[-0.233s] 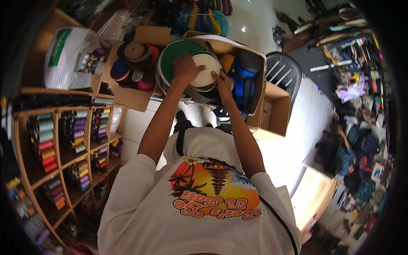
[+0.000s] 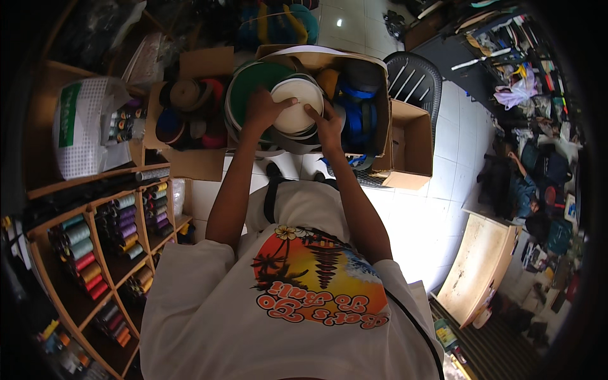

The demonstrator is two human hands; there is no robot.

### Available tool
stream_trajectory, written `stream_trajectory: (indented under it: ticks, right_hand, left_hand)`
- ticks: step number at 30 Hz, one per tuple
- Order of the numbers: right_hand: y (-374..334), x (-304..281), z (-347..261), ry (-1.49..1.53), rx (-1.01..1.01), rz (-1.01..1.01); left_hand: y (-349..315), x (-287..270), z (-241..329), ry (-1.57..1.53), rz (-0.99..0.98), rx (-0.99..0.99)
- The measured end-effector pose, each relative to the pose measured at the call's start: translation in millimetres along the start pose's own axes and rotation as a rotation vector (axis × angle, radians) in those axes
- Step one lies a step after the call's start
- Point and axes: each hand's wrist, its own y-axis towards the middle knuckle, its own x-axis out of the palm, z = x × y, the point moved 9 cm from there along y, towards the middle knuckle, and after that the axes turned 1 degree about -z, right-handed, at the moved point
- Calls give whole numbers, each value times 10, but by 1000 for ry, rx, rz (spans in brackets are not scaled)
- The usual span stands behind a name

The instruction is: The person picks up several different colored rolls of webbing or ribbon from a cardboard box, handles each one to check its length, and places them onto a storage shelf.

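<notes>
A round cream roll of strap or tape [image 2: 293, 117] lies flat at the middle of the cardboard box, between my two hands. My left hand [image 2: 258, 111] grips its left edge, thumb on the face and fingers dark and partly hidden beside a large green roll [image 2: 244, 88]. On the right edge my right hand [image 2: 327, 128] presses its thumb on the face, with the fingers bent round the rim. Grey and white bands show beneath the cream roll. Blue rolls [image 2: 360, 120] and a black roll [image 2: 362, 77] sit to the right in the same box.
An open box [image 2: 215, 60] with brown, red and blue rolls stands at left, near a white plastic bag [image 2: 85, 142]. Thread spools fill a wooden shelf [image 2: 95, 215]. An open carton [image 2: 408, 142] and a black chair [image 2: 415, 69] are at right. Another person [image 2: 524, 193] is far right.
The head view has shifted, so the boxes and shelf sit differently in the picture. Both hands stay on the cream roll. My left fingers have drawn in from over the green roll.
</notes>
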Motion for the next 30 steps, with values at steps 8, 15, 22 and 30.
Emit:
stream_trajectory:
  ticks: [8,15,22,30]
  right_hand:
    - [-37,207,-405,80,-254,-71]
    - [145,-184,-720,339,-165,-25]
    - [30,-549,-1137,170,-229,-40]
    - [-143,-602,-1748,-260,-390,-252]
  left_hand:
    - [-48,-103,0,-267,31,222]
    - [-426,-232,267,-677,-235,-204]
    - [-184,-400,261,-398,34,12]
    - [-250,-73,1654,-578,-499,252]
